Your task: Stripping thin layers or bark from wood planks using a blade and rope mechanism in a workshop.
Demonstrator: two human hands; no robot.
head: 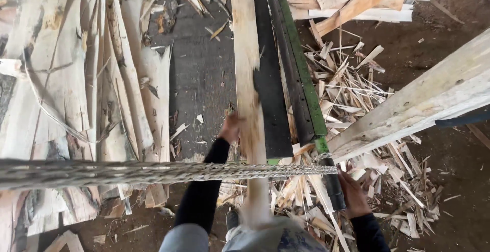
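Two hands work here: your left hand (230,128) grips the pale wood strip (247,68) lying along the dark bench's (204,73) right edge; your right hand (352,193) clasps the green lever's black handle (334,183).

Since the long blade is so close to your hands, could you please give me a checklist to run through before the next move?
1. Left hand grips the veneer strip at its edge: ok.
2. Right hand on the lever handle: ok.
3. Left hand's fingers out from under the green blade arm: ok; they sit on the strip's far side.
4. Strip flat along the dark bed: cannot tell; its near end is blurred.
5. Footing free of offcuts: not ok; scraps are piled close.
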